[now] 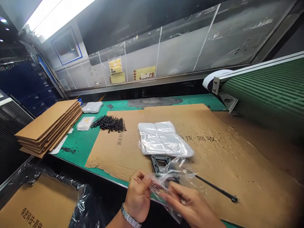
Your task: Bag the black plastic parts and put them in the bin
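Far left, dark blue stacked crates (35,88) behind a black mesh panel (11,139), under a bright fluorescent light (59,15) mounted along a glazed partition (154,41). Low in the corner, a printed cardboard sheet (35,202) half under crumpled clear film (80,202).

Along the green-topped table (71,142), first a stack of flattened cardboard sheets (48,126), its edge jutting out past the table's rim. Just beside it, two small white packets (92,107) (85,123) in clear wrapping, then a heap of thin black rods (108,123) at the edge of a flat cardboard layer (225,158) with printed characters. Higher up, yellow labels (115,65) stuck on the partition, behind the table.

Mid-table, on the cardboard, a flat pile of clear plastic bags (163,139), and touching its near edge, a black plastic frame (161,164). Nearest the camera, the left hand (137,196), with a metal-link wristwatch (130,216), closed in a pinch on one side of a loose clear plastic bag (166,186). The right hand (190,202), also closed, pinching the same bag from the other side, the bag hanging between the two hands over the table's edge. Just right of the right hand, a single black rod (216,188) lying across the cardboard.

Far right, a ribbed green conveyor belt (266,85) with a white roller end (215,79) on a metal bracket (228,102), rising above the cardboard.
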Action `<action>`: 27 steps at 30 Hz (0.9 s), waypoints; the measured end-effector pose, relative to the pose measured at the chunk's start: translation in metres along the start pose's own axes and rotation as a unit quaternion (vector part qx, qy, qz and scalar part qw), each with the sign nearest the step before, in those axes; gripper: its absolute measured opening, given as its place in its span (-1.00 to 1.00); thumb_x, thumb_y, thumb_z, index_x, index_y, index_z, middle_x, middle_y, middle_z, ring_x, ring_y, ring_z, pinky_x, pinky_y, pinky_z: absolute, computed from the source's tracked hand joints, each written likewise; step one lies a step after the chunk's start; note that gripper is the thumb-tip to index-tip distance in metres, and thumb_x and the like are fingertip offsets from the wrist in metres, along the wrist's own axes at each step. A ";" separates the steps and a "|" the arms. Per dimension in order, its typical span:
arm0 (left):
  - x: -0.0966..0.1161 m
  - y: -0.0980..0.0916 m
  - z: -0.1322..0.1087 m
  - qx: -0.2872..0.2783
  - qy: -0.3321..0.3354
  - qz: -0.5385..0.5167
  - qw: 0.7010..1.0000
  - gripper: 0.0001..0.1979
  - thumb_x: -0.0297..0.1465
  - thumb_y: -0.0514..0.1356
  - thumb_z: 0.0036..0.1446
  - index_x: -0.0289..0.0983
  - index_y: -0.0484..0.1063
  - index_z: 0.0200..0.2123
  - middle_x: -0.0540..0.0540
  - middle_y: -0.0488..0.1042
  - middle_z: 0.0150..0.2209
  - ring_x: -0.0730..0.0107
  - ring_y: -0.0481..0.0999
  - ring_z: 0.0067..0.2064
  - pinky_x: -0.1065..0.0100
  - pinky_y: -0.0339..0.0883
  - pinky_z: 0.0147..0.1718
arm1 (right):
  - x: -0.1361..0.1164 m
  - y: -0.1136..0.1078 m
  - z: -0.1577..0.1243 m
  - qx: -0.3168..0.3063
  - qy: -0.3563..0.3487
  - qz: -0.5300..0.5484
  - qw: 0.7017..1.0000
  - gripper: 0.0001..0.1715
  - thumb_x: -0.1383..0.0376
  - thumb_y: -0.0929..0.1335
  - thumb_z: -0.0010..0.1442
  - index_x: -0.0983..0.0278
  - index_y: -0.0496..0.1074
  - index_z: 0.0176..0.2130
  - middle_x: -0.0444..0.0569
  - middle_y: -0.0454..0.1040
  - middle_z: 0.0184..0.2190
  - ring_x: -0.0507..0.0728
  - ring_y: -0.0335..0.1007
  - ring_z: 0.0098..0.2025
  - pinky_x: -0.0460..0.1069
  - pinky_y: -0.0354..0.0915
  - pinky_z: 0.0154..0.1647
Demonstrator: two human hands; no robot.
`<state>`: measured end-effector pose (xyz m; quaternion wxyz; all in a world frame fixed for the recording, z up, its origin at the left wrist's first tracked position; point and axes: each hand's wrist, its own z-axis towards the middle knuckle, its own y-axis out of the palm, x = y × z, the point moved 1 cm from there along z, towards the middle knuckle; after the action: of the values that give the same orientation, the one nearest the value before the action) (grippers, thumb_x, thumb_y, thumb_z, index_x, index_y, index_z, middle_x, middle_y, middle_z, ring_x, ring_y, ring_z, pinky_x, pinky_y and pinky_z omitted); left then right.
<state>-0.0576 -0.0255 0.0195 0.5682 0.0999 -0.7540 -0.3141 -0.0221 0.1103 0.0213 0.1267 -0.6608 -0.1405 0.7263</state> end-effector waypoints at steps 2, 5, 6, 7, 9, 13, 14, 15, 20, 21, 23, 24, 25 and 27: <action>-0.002 -0.003 0.001 0.053 -0.043 -0.121 0.990 -0.58 -0.23 0.37 -0.24 -0.27 0.16 -0.55 0.10 0.23 -0.59 0.58 0.24 -0.50 0.46 0.16 -0.40 | 0.003 -0.004 0.001 0.085 0.059 0.080 0.991 -0.35 -0.21 0.31 -0.04 0.22 0.04 -0.67 -0.18 0.03 -0.68 0.03 -0.04 -0.60 -0.08 -0.01 -0.62; -0.004 -0.007 -0.002 0.019 -0.021 -0.118 0.993 -0.54 -0.34 0.40 -0.31 -0.26 0.19 -0.40 0.14 0.18 -0.56 0.62 0.19 -0.51 0.51 0.11 -0.45 | 0.003 -0.006 0.003 0.194 0.100 0.173 0.960 -0.37 -0.21 0.40 -0.18 0.22 0.14 -0.60 -0.17 0.14 -0.66 0.05 0.09 -0.58 -0.09 0.12 -0.60; -0.006 -0.008 -0.003 -0.002 0.002 -0.070 0.998 -0.52 -0.37 0.40 -0.30 -0.25 0.19 -0.34 0.14 0.18 -0.55 0.63 0.17 -0.51 0.52 0.09 -0.47 | 0.002 -0.004 0.004 0.206 0.106 0.189 0.954 -0.39 -0.20 0.40 -0.18 0.22 0.17 -0.55 -0.16 0.20 -0.65 0.06 0.13 -0.58 -0.09 0.15 -0.60; -0.008 -0.009 -0.003 -0.008 0.024 -0.011 1.000 -0.51 -0.38 0.40 -0.30 -0.25 0.19 -0.32 0.14 0.17 -0.55 0.64 0.14 -0.52 0.54 0.05 -0.50 | 0.001 -0.002 0.005 0.209 0.112 0.203 0.950 -0.40 -0.20 0.40 -0.17 0.22 0.20 -0.49 -0.16 0.25 -0.65 0.06 0.16 -0.60 -0.09 0.18 -0.61; -0.012 -0.013 -0.001 0.043 0.061 0.088 0.993 -0.54 -0.31 0.38 -0.24 -0.25 0.18 -0.34 0.16 0.13 -0.57 0.65 0.08 -0.56 0.55 -0.02 -0.57 | -0.002 0.004 0.005 0.212 0.119 0.231 0.942 -0.40 -0.19 0.40 -0.13 0.23 0.24 -0.39 -0.14 0.31 -0.63 0.06 0.20 -0.62 -0.09 0.22 -0.63; -0.018 -0.027 0.007 0.190 0.079 0.162 0.965 -0.65 -0.11 0.15 0.02 -0.24 0.20 -0.28 0.17 0.08 -0.62 0.61 0.03 -0.66 0.51 -0.02 -0.67 | -0.003 0.010 0.004 0.200 0.058 0.165 0.964 -0.54 -0.08 0.37 -0.03 0.26 0.32 -0.46 -0.08 0.39 -0.60 0.10 0.32 -0.57 -0.11 0.28 -0.62; -0.018 -0.031 0.007 0.206 0.104 0.210 0.950 -0.66 -0.14 0.11 0.07 -0.25 0.23 -0.20 0.14 0.13 -0.60 0.57 0.12 -0.64 0.49 0.08 -0.64 | -0.004 0.011 0.004 0.187 0.023 0.116 0.975 -0.59 -0.04 0.35 0.01 0.26 0.35 -0.48 -0.08 0.40 -0.62 0.10 0.32 -0.59 -0.12 0.26 -0.64; -0.017 -0.034 0.006 0.213 0.149 0.282 0.924 -0.66 -0.20 0.09 0.10 -0.26 0.24 -0.11 0.08 0.23 -0.54 0.51 0.25 -0.56 0.45 0.20 -0.54 | -0.004 0.013 0.004 0.168 -0.015 0.068 0.983 -0.63 0.01 0.32 0.06 0.26 0.38 -0.48 -0.09 0.40 -0.63 0.09 0.31 -0.61 -0.13 0.24 -0.66; -0.013 -0.038 -0.010 0.089 0.432 0.598 0.669 -0.71 -0.50 0.04 0.10 -0.16 0.39 -0.11 -0.14 0.41 -0.20 0.24 0.38 -0.12 0.16 0.22 -0.12 | -0.011 0.023 0.003 0.045 -0.202 -0.058 0.977 -0.72 0.29 0.19 0.25 0.24 0.42 -0.41 -0.09 0.45 -0.52 0.08 0.38 -0.51 -0.10 0.31 -0.49; -0.013 -0.039 -0.011 0.054 0.444 0.612 0.652 -0.73 -0.51 0.01 0.11 -0.17 0.42 -0.17 -0.10 0.44 -0.31 0.29 0.40 -0.23 0.22 0.25 -0.21 | -0.012 0.025 0.002 0.029 -0.227 -0.075 0.971 -0.72 0.32 0.19 0.25 0.23 0.42 -0.39 -0.09 0.45 -0.51 0.08 0.38 -0.49 -0.10 0.31 -0.48; -0.011 -0.045 -0.009 0.033 0.432 0.607 0.666 -0.74 -0.54 -0.01 0.10 -0.22 0.43 -0.26 -0.04 0.43 -0.48 0.38 0.37 -0.42 0.34 0.24 -0.39 | -0.009 0.025 -0.001 0.021 -0.254 -0.097 0.962 -0.78 0.32 0.20 0.25 0.20 0.42 -0.26 -0.10 0.45 -0.48 0.08 0.38 -0.46 -0.09 0.32 -0.45; -0.008 -0.050 -0.006 0.053 0.417 0.596 0.684 -0.73 -0.57 -0.02 0.07 -0.24 0.43 -0.29 -0.03 0.42 -0.50 0.40 0.36 -0.45 0.37 0.23 -0.45 | -0.005 0.023 -0.002 0.038 -0.249 -0.103 0.962 -0.78 0.30 0.22 0.25 0.19 0.40 -0.15 -0.08 0.45 -0.41 0.09 0.39 -0.41 -0.08 0.33 -0.39; -0.005 -0.055 -0.003 0.083 0.398 0.585 0.702 -0.72 -0.60 -0.02 0.04 -0.25 0.44 -0.31 -0.03 0.42 -0.50 0.40 0.37 -0.45 0.40 0.23 -0.47 | 0.001 0.020 -0.004 0.068 -0.231 -0.112 0.964 -0.73 0.27 0.22 0.25 0.18 0.34 -0.05 -0.05 0.44 -0.32 0.10 0.40 -0.34 -0.06 0.35 -0.32; 0.003 -0.063 0.003 0.145 0.356 0.567 0.729 -0.71 -0.64 -0.02 -0.01 -0.27 0.45 -0.37 -0.04 0.41 -0.48 0.41 0.40 -0.43 0.42 0.26 -0.45 | 0.018 0.011 -0.004 0.171 -0.140 -0.139 0.965 -0.60 0.13 0.22 0.23 0.22 0.26 0.02 0.05 0.40 -0.20 0.18 0.37 -0.21 0.02 0.35 -0.22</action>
<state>-0.0744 -0.0748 -0.0159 0.8463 -0.1606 -0.4489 0.2378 -0.0202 0.1065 -0.0002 0.3162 -0.4949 -0.1211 0.8002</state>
